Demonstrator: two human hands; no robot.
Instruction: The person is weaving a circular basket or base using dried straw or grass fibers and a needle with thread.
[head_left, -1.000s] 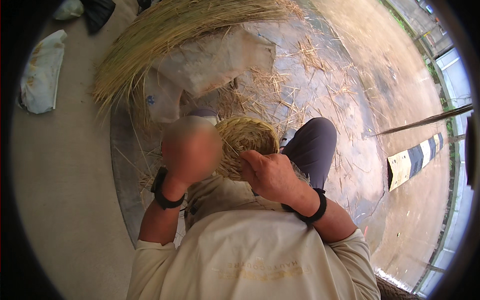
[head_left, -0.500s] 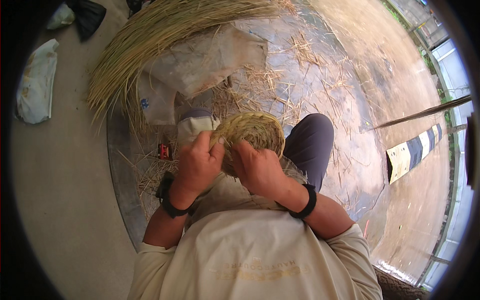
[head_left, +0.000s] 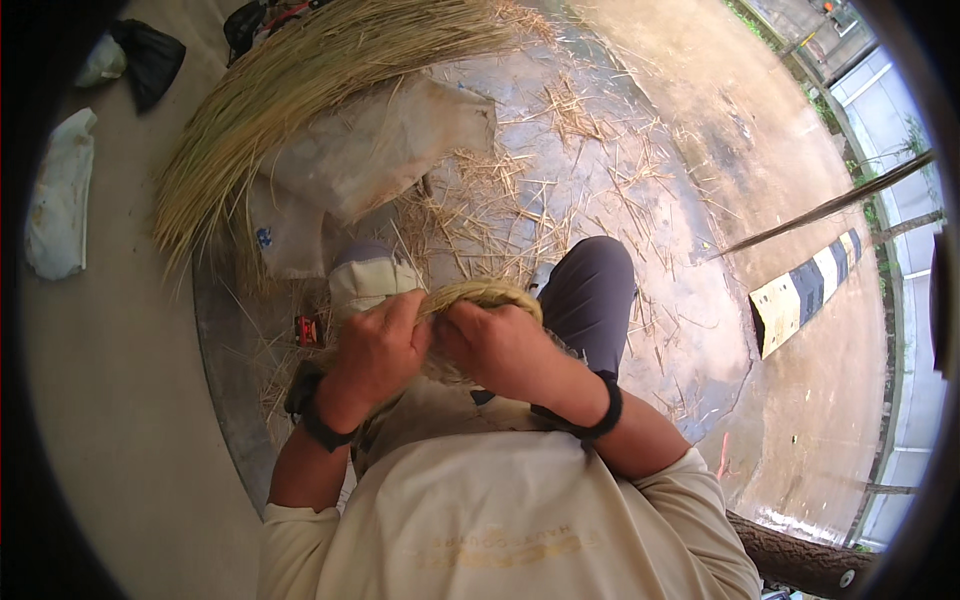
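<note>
A round woven straw basket is held over my lap, its braided rim showing beyond my knuckles. My left hand grips its near left edge with thumb and fingers pressed together. Against the rim beside it, my right hand is closed, fingers curled in toward the left thumb. Most of the basket's body lies hidden behind both hands. Whether a loose strand runs between the fingers I cannot make out.
A big bundle of long dry straw lies far left over a plastic sheet. Loose straw bits litter the ground mat. A small red box sits left of my leg. A black-and-cream striped barrier lies at right.
The basket has tipped so its inside no longer shows, only the far rim. Both hands stay on it. The whole view has shifted slightly.
</note>
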